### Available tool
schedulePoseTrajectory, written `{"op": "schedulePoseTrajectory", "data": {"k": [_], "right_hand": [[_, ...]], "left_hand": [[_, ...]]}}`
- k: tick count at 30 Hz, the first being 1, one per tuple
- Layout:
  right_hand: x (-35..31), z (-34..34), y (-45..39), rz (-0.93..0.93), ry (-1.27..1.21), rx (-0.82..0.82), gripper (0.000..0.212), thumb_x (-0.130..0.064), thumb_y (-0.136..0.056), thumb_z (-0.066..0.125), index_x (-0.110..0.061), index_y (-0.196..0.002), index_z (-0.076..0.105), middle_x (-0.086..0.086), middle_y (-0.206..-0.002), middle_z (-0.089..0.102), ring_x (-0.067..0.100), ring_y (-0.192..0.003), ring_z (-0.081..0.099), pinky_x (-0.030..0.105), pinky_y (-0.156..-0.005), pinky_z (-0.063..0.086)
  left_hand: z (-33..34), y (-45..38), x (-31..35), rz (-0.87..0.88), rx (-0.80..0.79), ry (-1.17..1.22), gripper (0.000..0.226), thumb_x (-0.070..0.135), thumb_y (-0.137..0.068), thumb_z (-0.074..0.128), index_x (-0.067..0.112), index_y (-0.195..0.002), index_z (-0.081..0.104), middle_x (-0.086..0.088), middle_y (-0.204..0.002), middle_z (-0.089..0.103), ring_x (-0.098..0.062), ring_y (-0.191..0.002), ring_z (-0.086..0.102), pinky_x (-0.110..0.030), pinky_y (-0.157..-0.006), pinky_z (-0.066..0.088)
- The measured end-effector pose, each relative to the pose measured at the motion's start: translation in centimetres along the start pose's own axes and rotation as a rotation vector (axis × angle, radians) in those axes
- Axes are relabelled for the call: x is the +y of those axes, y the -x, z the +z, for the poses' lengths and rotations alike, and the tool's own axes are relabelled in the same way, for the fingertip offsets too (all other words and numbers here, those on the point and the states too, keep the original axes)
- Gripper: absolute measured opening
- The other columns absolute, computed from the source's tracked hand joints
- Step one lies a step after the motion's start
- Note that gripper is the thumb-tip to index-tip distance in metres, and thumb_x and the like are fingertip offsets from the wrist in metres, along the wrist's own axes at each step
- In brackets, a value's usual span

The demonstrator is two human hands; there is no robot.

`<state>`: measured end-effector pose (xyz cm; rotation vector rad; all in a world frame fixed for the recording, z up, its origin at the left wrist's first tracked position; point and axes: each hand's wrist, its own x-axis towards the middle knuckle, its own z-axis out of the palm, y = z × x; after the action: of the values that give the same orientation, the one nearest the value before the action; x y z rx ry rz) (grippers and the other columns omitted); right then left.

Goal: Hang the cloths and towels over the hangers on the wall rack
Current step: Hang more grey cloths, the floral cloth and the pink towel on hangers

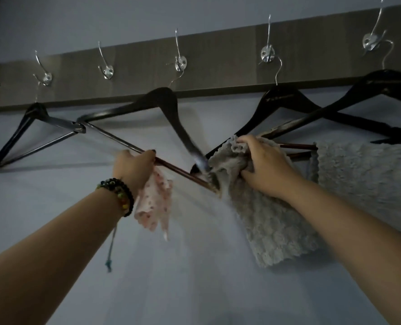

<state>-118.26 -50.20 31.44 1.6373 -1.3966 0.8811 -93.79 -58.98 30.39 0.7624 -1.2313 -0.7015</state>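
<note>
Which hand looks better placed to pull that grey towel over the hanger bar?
The right hand, probably. It already grips the grey towel bunched at the end of the tilted hanger bar. The left hand is busy holding that bar and a floral cloth.

Bare wall [194,266] below the tilted hanger [162,99]; crowding hangers and grey towel [368,179] to the right.
</note>
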Motion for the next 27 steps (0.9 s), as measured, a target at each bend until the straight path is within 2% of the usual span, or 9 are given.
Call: {"op": "schedulePoseTrajectory", "data": {"k": [2,5,9,11,14,17,21,24,27], "right_hand": [[0.3,-0.6,-0.2,-0.021,0.045,-0.042,0.064,-0.024,-0.082,0.064,-0.022,-0.138,0.033,0.005,-0.135,0.051,0.026,-0.127,0.043,0.040,-0.106,0.031],[0.6,-1.6,-0.6,-0.035,0.063,-0.128,0.070,-0.027,-0.083,0.066,-0.021,-0.141,0.027,0.005,-0.136,0.049,0.026,-0.127,0.043,0.042,-0.105,0.030],[0.8,-2.9,-0.5,-0.044,0.017,-0.203,0.073,-0.029,-0.087,0.064,-0.024,-0.144,0.018,0.003,-0.135,0.050,0.027,-0.124,0.045,0.047,-0.108,0.027],[1.0,-3.5,-0.2,-0.050,0.025,-0.221,0.073,-0.029,-0.089,0.061,-0.025,-0.146,0.015,0.003,-0.136,0.049,0.028,-0.126,0.042,0.044,-0.110,0.025],[1.3,-4.5,0.3,-0.071,0.033,-0.249,0.075,-0.029,-0.089,0.059,-0.027,-0.148,0.011,0.003,-0.125,0.052,0.030,-0.121,0.044,0.041,-0.106,0.026],[1.6,-5.4,0.7,-0.053,0.098,-0.321,0.086,-0.030,-0.084,0.061,-0.032,-0.148,0.004,0.004,-0.118,0.052,0.030,-0.116,0.043,0.039,-0.095,0.031],[2.1,-5.7,0.9,-0.042,0.149,-0.319,0.082,-0.027,-0.081,0.062,-0.037,-0.143,0.010,0.000,-0.129,0.046,0.031,-0.119,0.038,0.044,-0.089,0.038],[2.5,-5.8,1.2,-0.054,0.066,-0.294,0.078,-0.023,-0.081,0.062,-0.038,-0.141,0.013,-0.007,-0.116,0.049,0.028,-0.115,0.043,0.045,-0.089,0.041],[2.8,-5.9,1.6,-0.114,-0.046,-0.240,0.076,-0.024,-0.081,0.063,-0.041,-0.139,0.017,-0.009,-0.107,0.058,0.020,-0.099,0.054,0.050,-0.087,0.046]], "left_hand": [[-0.4,-0.9,0.1,0.051,0.088,-0.105,0.068,0.027,-0.090,0.061,0.004,-0.144,0.027,-0.009,-0.103,0.057,-0.025,-0.089,0.059,-0.034,-0.073,0.049],[-0.8,-1.7,0.5,0.162,0.116,-0.340,0.074,0.022,-0.089,0.063,0.006,-0.146,0.019,-0.016,-0.123,0.053,-0.031,-0.101,0.054,-0.036,-0.080,0.045],[0.4,-1.7,0.7,0.360,0.060,-0.637,0.085,0.023,-0.086,0.068,0.017,-0.150,0.012,-0.007,-0.096,0.054,-0.021,-0.082,0.051,-0.035,-0.073,0.045],[1.8,-1.5,0.9,0.545,0.055,-0.755,0.088,0.016,-0.082,0.069,0.025,-0.149,0.013,-0.006,-0.095,0.056,-0.020,-0.078,0.054,-0.033,-0.066,0.046],[3.9,-1.2,1.4,0.814,-0.020,-0.962,0.085,0.005,-0.079,0.065,0.034,-0.146,0.022,-0.007,-0.121,0.049,-0.015,-0.079,0.050,-0.024,-0.058,0.040],[4.4,-1.5,2.3,0.958,-0.109,-1.090,0.080,0.001,-0.080,0.062,0.035,-0.145,0.030,-0.003,-0.130,0.046,-0.012,-0.082,0.047,-0.021,-0.060,0.039],[3.2,-2.0,3.1,1.023,-0.155,-1.111,0.065,0.007,-0.087,0.054,0.033,-0.144,0.035,-0.001,-0.123,0.051,-0.016,-0.084,0.055,-0.019,-0.056,0.038],[2.2,-1.9,3.3,1.052,-0.149,-1.110,0.055,0.013,-0.089,0.052,0.029,-0.141,0.040,-0.004,-0.123,0.052,-0.019,-0.082,0.057,-0.022,-0.058,0.038],[0.8,-2.4,3.0,1.031,-0.106,-1.197,0.052,0.016,-0.089,0.053,0.026,-0.139,0.040,-0.006,-0.122,0.051,-0.013,-0.063,0.046,-0.019,-0.049,0.028]]}}
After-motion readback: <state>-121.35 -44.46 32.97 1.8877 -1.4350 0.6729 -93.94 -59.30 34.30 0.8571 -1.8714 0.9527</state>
